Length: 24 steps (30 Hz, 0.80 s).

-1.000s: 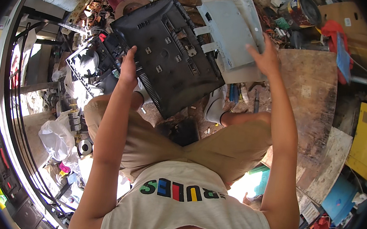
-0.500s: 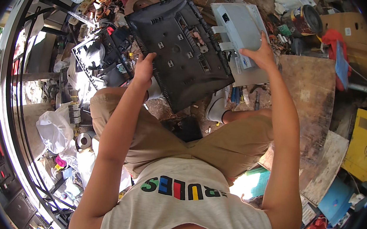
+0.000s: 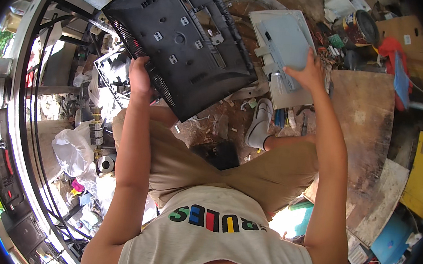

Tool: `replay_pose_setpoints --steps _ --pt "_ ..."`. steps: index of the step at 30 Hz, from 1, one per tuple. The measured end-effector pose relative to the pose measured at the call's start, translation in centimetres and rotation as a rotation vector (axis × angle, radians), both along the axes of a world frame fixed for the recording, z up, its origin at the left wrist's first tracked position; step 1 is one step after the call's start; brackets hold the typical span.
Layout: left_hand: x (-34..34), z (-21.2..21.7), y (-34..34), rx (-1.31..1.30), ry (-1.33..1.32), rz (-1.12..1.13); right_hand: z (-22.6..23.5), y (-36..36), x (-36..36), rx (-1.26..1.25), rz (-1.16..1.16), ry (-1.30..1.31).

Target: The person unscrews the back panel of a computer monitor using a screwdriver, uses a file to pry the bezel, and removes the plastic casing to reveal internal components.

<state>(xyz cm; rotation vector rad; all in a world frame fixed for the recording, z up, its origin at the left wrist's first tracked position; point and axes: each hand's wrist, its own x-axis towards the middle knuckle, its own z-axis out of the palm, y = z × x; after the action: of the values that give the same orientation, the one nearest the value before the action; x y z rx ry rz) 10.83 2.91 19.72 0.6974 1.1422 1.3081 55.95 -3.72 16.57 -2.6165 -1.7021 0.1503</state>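
Observation:
My left hand [image 3: 139,78] is closed on the vented left edge of a black plastic monitor back cover [image 3: 176,73], which is held tilted above the ground in front of me. The cover's inner or outer face cannot be told for certain; slots, small metal plates and a long recess show on it. To the right, my right hand [image 3: 307,72] grips the right side of a flat grey-white display panel [image 3: 285,43], thumb across its face and fingers at its edge. A gap separates the panel from the cover.
A worn wooden board [image 3: 361,120] lies at right, with a yellow panel [image 3: 419,175] beyond it. Electronic scrap and a dark can [image 3: 359,28] lie at the back. A white plastic bag [image 3: 72,147] and a metal frame [image 3: 19,95] are at left. My shoe [image 3: 259,128] is below the panel.
My left hand has carried the black cover left and farther away, widening the gap to the panel. My right hand keeps its hold on the panel. The whole view has shifted slightly.

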Motion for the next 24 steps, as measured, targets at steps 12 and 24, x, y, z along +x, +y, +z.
replay_pose_setpoints --steps 12,24 --pt "1.6 -1.3 -1.7 -0.126 -0.301 -0.086 9.1 -6.2 -7.6 0.501 0.087 1.200" --pt "1.5 -11.1 -0.8 -0.369 -0.096 -0.306 -6.8 -32.7 11.4 0.732 -0.867 1.064"
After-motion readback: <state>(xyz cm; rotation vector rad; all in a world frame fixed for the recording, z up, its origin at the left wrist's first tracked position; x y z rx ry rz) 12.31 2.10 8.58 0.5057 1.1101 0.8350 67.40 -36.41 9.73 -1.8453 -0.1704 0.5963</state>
